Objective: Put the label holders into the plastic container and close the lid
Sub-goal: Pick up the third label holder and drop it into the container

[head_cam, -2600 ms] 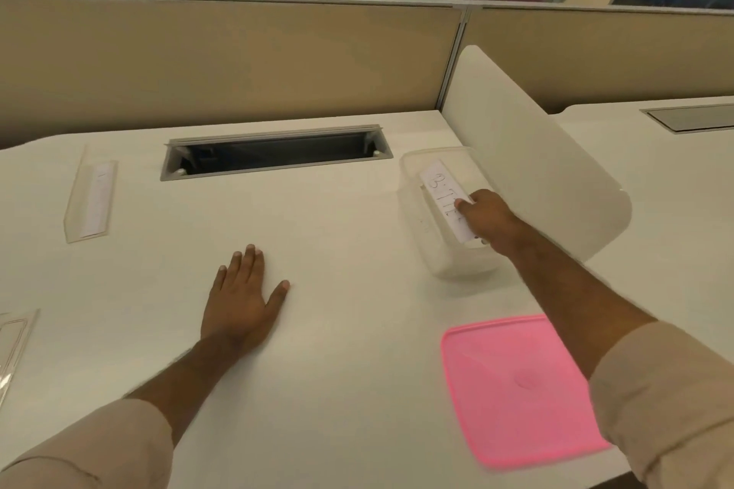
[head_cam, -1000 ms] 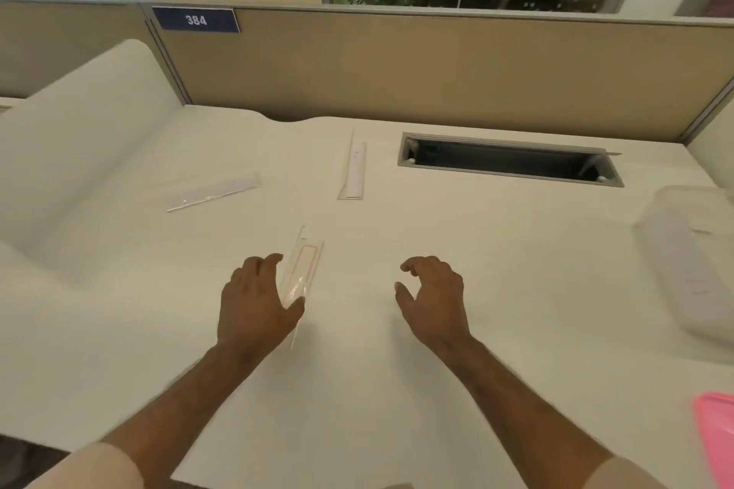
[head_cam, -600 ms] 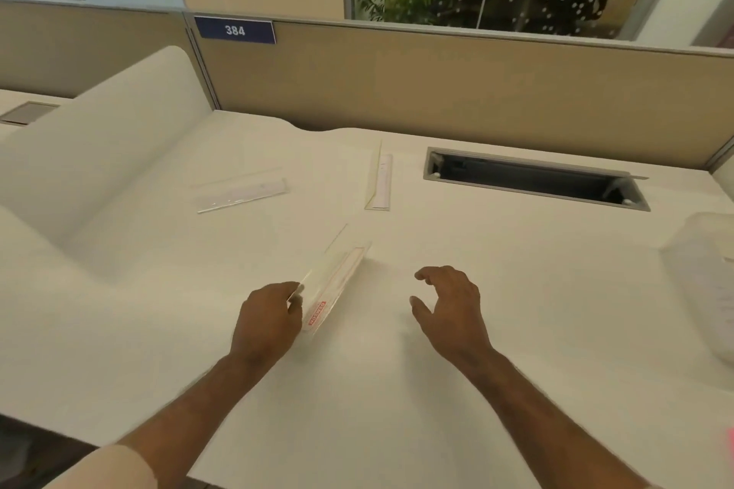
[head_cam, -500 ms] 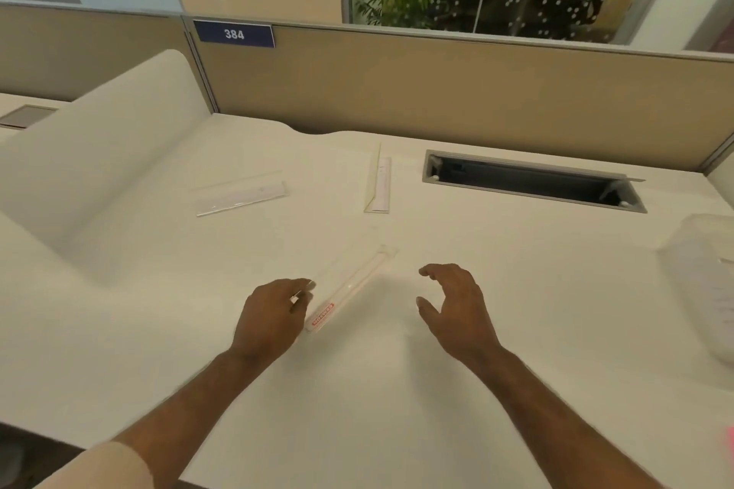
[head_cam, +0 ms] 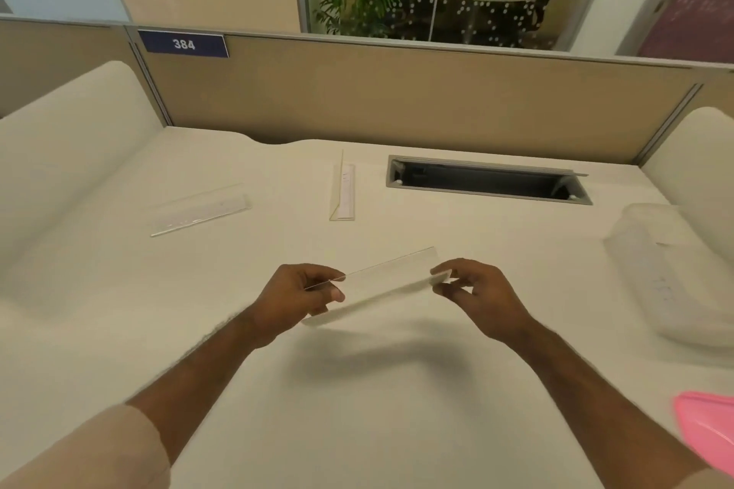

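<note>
A clear acrylic label holder (head_cam: 385, 282) hangs just above the white desk, held at both ends. My left hand (head_cam: 302, 296) pinches its left end and my right hand (head_cam: 474, 292) pinches its right end. Two more label holders lie further back: one flat at the left (head_cam: 200, 210), one standing with a white slip near the middle (head_cam: 343, 191). The translucent plastic container (head_cam: 667, 274) sits open at the right, blurred, with a label holder inside. The pink lid (head_cam: 711, 433) lies at the lower right edge, partly cut off.
A dark cable slot (head_cam: 488, 181) is cut into the desk (head_cam: 357, 389) behind my hands. A beige partition (head_cam: 397, 99) with a blue 384 sign (head_cam: 183, 44) closes the back. White side dividers rise at the left (head_cam: 67, 155) and right (head_cam: 703, 155).
My left hand picked a label holder off the desk and turned it sideways. My right hand has moved in and taken its right end. The view has shifted a little to the right.
</note>
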